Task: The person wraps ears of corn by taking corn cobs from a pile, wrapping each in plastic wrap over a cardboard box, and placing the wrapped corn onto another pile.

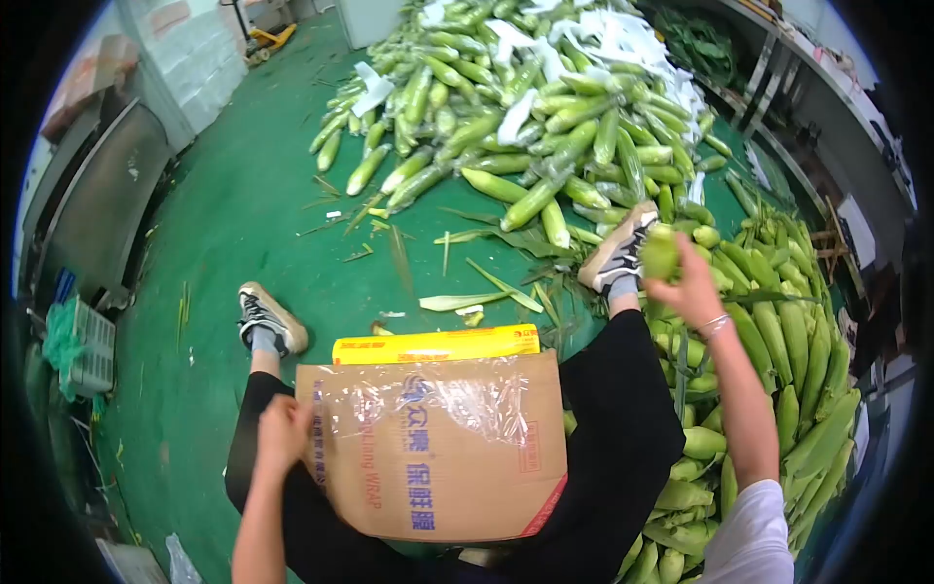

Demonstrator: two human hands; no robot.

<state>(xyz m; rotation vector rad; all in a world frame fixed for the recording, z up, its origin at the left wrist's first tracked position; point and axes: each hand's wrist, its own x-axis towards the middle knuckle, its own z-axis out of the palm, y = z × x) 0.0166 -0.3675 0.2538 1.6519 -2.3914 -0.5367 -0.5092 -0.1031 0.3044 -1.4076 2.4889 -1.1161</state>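
Green ear (661, 251) up in the right hand (686, 282), fingers clamped on it, just above the right shoe (623, 248) and at the upper left edge of the loose heap (793, 341)! Over at the box (438, 448), the left hand (284, 433) is at the left edge, fingers curled together; whether they pinch the film (477, 404), I can't tell.

The box lies between the black-clad legs (623, 419), shiny film across its top, a red stripe at its lower right corner. Right along its far edge sits the yellow roll (438, 346).

Beyond that, a strip of green floor (214, 214) dotted with husks (467, 303), and then the near edge of the big pile (545, 127), ears in plastic, spreading to the right shoe. To the right, the heap crowds the right leg, so room is tight there.

Now the left side: floor runs wide from the left shoe (270, 319) out to the crate (92, 348), and up past the pile's left edge towards the yellow jack (272, 41).
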